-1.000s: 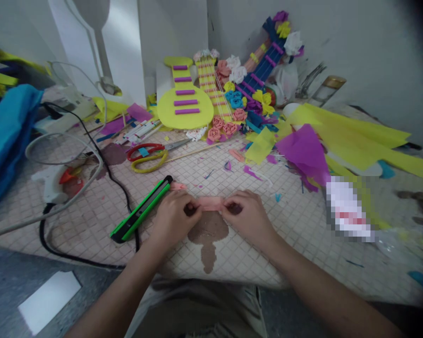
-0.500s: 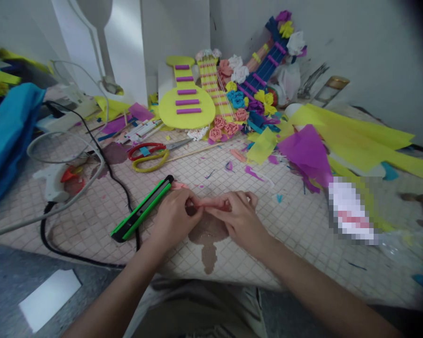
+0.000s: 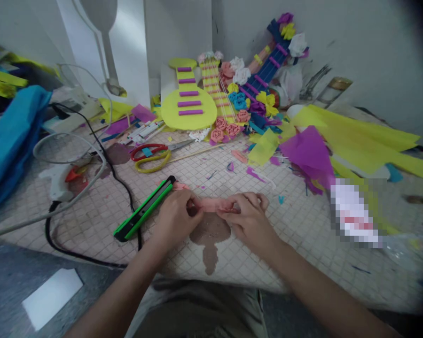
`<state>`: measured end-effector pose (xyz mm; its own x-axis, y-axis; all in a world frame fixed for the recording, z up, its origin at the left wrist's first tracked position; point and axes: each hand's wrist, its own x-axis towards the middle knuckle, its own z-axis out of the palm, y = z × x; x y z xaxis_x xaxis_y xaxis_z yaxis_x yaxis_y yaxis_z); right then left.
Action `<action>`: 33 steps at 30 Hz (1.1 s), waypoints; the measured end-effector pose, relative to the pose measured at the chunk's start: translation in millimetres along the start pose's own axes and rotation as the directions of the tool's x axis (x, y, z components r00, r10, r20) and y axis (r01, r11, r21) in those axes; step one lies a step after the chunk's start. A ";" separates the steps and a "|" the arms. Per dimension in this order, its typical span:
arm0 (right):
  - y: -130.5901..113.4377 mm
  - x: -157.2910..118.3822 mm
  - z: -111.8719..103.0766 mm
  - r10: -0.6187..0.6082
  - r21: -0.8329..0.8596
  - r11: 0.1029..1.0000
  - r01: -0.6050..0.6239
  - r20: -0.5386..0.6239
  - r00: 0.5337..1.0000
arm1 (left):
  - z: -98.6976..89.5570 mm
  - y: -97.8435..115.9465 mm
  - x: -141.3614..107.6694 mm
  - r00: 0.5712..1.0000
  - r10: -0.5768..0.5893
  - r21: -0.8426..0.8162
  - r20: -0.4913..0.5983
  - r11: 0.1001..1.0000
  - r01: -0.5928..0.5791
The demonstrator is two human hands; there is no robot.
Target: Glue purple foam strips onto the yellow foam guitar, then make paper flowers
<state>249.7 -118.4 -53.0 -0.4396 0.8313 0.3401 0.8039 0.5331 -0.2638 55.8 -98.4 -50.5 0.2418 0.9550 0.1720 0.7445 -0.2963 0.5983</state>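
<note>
A short strip of pink crepe paper (image 3: 210, 204) stretches between my two hands above the table's near side. My left hand (image 3: 179, 210) pinches one end, fingers closed. The other end is gripped between thumb and fingers of my right hand (image 3: 248, 213). More of the pink paper shows behind my left hand. Just left of that hand lies a green box cutter (image 3: 146, 209). Beyond it rest scissors (image 3: 151, 156) with one red and one yellow handle. Under the strip a brown stain (image 3: 210, 234) marks the tabletop.
A white glue gun (image 3: 58, 180) and a black cable (image 3: 121, 183) lie at left. Yellow guitar cutouts (image 3: 188, 119) and a blue guitar (image 3: 264, 70) with paper flowers stand at the back. Purple paper (image 3: 308, 152) and yellow paper (image 3: 359, 136) spread on the right.
My right hand has moved a little to the right, away from my left. More of the pink strip now shows between them.
</note>
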 end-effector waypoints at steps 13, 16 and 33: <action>7.7 -2.8 -1.5 0.064 0.141 0.989 -0.047 -0.119 0.991 | -5.4 0.6 -0.3 0.999 -0.009 -0.066 0.053 0.998 0.012; 6.8 -2.7 -1.3 0.068 0.149 0.988 -0.050 -0.117 0.991 | -6.3 0.9 0.2 0.998 -0.001 -0.075 0.066 0.997 0.006; -6.4 66.2 1.9 0.015 0.393 0.912 -0.118 0.255 0.967 | -8.2 0.7 -3.8 1.000 -0.020 -0.302 -0.002 0.953 0.019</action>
<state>214.6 -66.4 -30.5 -0.5151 0.8519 0.0944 0.6273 0.4498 -0.6358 50.3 -102.1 -44.3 0.2259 0.9607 0.1613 0.5260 -0.2596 0.8099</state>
